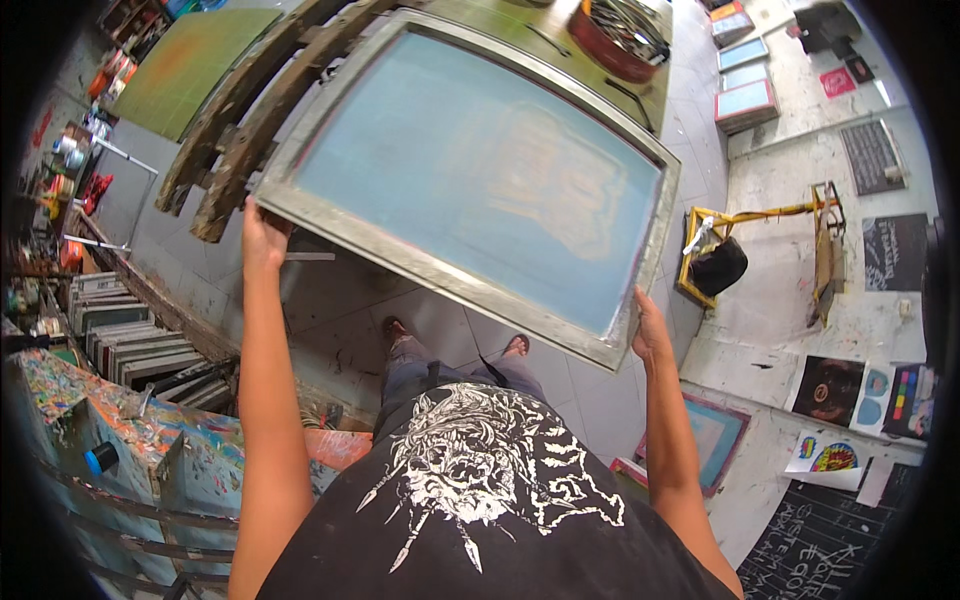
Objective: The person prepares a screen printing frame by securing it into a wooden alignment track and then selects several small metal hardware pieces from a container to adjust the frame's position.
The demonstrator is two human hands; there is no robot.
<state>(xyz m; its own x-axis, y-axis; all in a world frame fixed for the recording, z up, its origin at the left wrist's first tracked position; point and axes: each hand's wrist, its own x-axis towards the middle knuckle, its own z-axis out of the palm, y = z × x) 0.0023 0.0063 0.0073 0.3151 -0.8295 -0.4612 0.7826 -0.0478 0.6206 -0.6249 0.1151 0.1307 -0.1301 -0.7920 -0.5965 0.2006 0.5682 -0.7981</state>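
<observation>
I hold a large printing screen (410, 180), a grey metal frame with pale blue mesh and a faint cream-coloured shape on its right half. My left hand (265, 232) is closed on the frame at its lower left corner. My right hand (648, 322) grips the lower right side of the same frame, its fingertips partly hidden. The screen is tilted over the floor (450, 330) above my feet, with its far part beside a green work table (545, 30). A round red container (615, 65) full of tools and a few loose tools lie on that table.
Worn wooden rails (225, 180) and a green board (175, 75) are at upper left. Stacked frames (150, 340) and a paint-splattered bench (90, 410) are along my left. Right, a yellow metal stand (690, 260) is by the wall, with more screens leaning at top and behind my right arm (715, 440).
</observation>
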